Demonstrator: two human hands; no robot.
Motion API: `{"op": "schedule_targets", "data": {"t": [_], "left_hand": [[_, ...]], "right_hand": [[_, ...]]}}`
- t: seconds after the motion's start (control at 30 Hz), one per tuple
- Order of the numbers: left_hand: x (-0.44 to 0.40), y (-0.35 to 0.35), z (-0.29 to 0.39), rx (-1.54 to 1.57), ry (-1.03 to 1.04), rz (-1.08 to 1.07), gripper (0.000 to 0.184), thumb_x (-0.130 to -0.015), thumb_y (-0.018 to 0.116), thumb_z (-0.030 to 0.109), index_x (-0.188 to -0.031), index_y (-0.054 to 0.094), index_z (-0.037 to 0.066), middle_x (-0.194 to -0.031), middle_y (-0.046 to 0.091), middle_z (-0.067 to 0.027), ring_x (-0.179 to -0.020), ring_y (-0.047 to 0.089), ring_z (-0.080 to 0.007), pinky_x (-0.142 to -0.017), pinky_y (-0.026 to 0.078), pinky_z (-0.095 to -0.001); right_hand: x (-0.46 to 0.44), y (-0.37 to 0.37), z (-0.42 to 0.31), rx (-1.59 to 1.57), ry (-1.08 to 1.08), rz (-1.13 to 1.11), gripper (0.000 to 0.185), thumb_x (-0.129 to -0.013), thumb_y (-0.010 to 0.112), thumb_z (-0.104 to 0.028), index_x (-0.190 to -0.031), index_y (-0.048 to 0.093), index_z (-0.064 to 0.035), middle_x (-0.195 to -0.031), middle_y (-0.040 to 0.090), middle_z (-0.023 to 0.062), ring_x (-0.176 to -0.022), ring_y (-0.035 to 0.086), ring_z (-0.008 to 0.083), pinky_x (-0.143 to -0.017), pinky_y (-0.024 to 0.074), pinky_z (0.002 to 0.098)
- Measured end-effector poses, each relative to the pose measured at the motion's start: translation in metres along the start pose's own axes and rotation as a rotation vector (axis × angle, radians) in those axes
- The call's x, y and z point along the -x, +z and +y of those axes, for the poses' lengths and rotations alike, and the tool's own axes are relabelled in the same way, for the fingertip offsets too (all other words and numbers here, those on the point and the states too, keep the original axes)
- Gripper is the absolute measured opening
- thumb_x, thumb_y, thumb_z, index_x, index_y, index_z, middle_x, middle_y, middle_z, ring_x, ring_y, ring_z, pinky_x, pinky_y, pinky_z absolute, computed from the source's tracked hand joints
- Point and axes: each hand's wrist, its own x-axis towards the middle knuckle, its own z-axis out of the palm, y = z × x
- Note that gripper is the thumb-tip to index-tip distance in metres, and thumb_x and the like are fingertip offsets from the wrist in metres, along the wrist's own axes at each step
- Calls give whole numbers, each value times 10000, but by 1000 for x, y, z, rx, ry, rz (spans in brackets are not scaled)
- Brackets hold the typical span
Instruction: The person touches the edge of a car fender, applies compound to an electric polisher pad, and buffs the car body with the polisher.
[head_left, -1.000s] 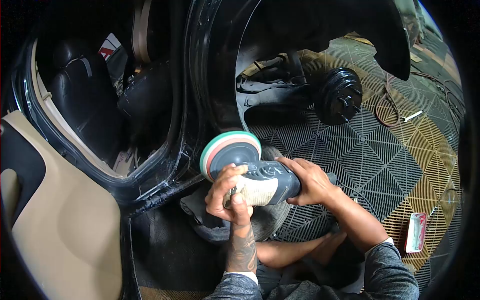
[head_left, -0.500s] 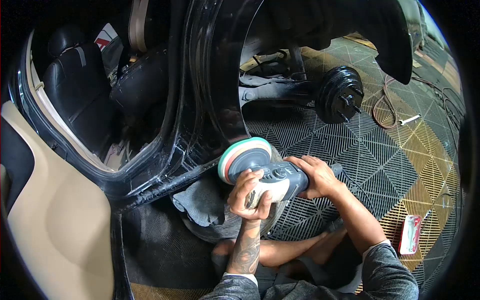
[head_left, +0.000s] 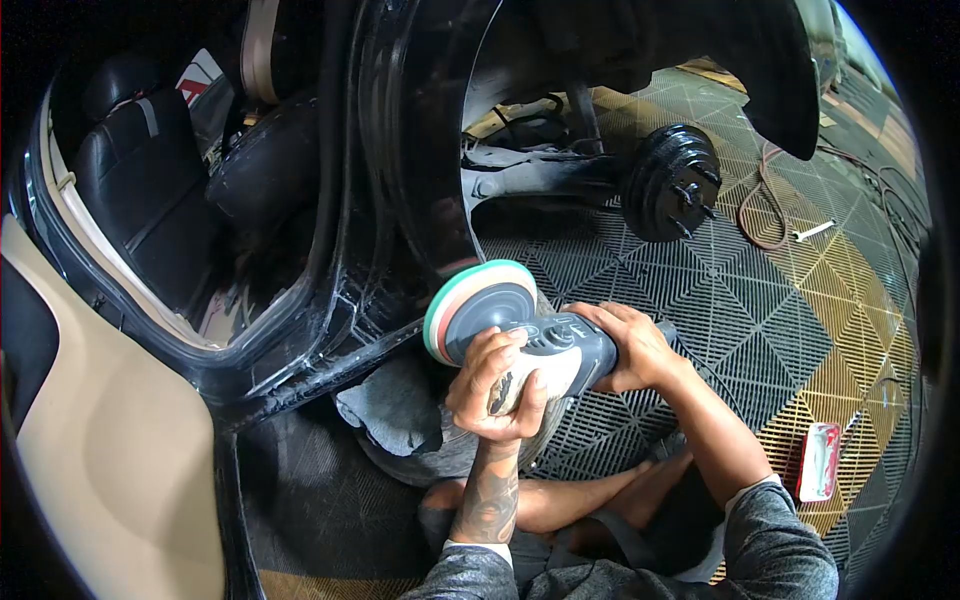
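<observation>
Both hands are on a polisher [head_left: 556, 352] with a dark grey and cream body. Its round pad [head_left: 480, 312], green-edged with a pale layer and a red band, faces the black car body [head_left: 400, 180] near the lower end of the wheel arch; whether it touches the panel I cannot tell. My left hand [head_left: 498, 390] wraps around the front of the body just behind the pad. My right hand [head_left: 636, 348] grips the rear end of the tool. Below the pad, a grey cloth [head_left: 400, 408] lies on a tire [head_left: 440, 462].
An open car door [head_left: 120, 440] with a beige panel stands at the left. A black brake drum [head_left: 672, 184] with studs juts out at the bare axle. A red and white tray [head_left: 820, 462] sits on the grid floor at right, and a hose [head_left: 764, 215] lies behind.
The polisher, held in both hands, has shifted slightly left and its pad has turned to show more of its back. The whole view has moved a little.
</observation>
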Motion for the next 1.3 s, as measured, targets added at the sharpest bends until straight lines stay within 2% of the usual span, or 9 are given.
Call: {"op": "schedule_targets", "data": {"t": [0.17,0.27,0.5,0.57,0.67,0.77,0.93,1.3], "left_hand": [[12,3,2,10,-75,76,388,-851,733,166,-1172,623,-23,-1006,724,-226,-899,728,-346,-978,528,-503],[7,2,3,23,-70,92,359,-829,751,105,-1142,641,-31,-992,739,-205,-924,727,-343,-930,554,-483],[-4,-2,8,51,-55,90,367,-832,757,144,-1137,652,-31,-980,745,-202,-943,733,-337,-951,548,-495],[2,-3,6,25,-82,83,405,-862,723,169,-1202,623,-27,-1005,728,-227,-937,722,-324,-1010,514,-485],[-5,-3,8,20,-64,48,408,-862,725,171,-1203,623,-28,-1001,730,-230,-939,722,-324,-1007,514,-485],[-20,-5,11,17,-39,23,413,-859,729,175,-1204,623,-26,-994,730,-231,-939,721,-327,-1007,513,-487],[2,-5,6,18,-87,62,418,-858,732,181,-1204,624,-27,-1002,726,-231,-940,721,-330,-1010,512,-487],[1,-9,8,22,-105,66,424,-867,733,196,-1213,617,-19,-1047,715,-235,-948,714,-325,-1010,506,-496]], "right_hand": [[2,0,2,-30,-6,-45,979,-477,827,-211,-1400,513,-130,-1090,684,170,-1010,663,398,-933,536,470],[1,-2,-3,-21,16,-60,984,-473,824,-205,-1402,512,-128,-1096,688,175,-1014,667,401,-929,538,473],[-4,-9,-11,-37,8,-41,1015,-455,822,-198,-1417,505,-131,-1087,688,174,-1014,667,406,-918,544,476],[-3,-8,-10,-41,11,-64,1014,-454,819,-195,-1417,506,-131,-1094,688,176,-1018,667,405,-918,545,477],[-4,-9,-13,-37,31,-84,1012,-456,818,-194,-1417,506,-129,-1115,687,185,-1034,668,403,-926,545,474],[-7,-12,-17,-56,9,-10,1012,-456,822,-196,-1416,509,-134,-1099,686,180,-1023,668,402,-915,546,475],[-3,-8,-11,-20,34,-78,1001,-462,818,-193,-1414,512,-144,-1068,683,170,-1003,664,406,-889,551,473],[-5,-10,-17,-38,32,-49,994,-455,818,-195,-1404,525,-161,-1045,684,170,-983,670,409,-881,552,472]]}}
